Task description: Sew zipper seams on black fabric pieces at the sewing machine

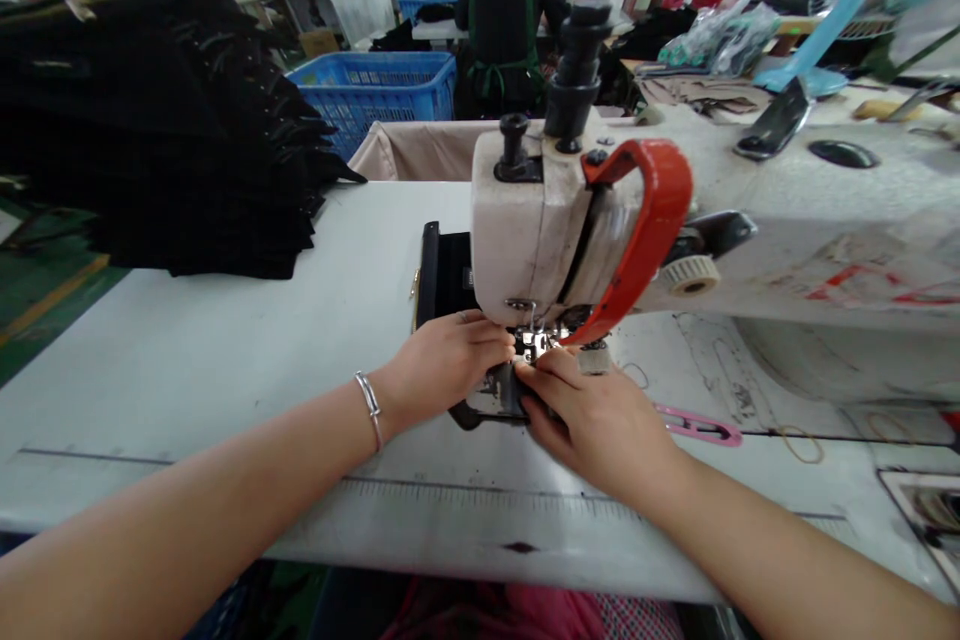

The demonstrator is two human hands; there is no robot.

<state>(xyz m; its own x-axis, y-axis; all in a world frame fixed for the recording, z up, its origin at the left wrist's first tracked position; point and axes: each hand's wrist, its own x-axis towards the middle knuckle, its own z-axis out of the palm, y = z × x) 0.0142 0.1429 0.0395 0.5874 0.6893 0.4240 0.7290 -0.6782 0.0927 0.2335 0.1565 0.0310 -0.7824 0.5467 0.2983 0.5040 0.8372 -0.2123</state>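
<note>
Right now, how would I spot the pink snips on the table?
Start at the sewing machine with its red guard. Just right of the right hand, flat on the white table, lie the snips, the only pink thing there.

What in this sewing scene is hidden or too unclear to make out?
Head view only:
- Needle: hidden behind the left hand and right hand fingertips under the machine head.
- Black piece: mostly covered by both hands; shape unclear.
- Pink tool: partly behind the right hand.
- Machine body: cut off by the right edge, blurred.
</note>
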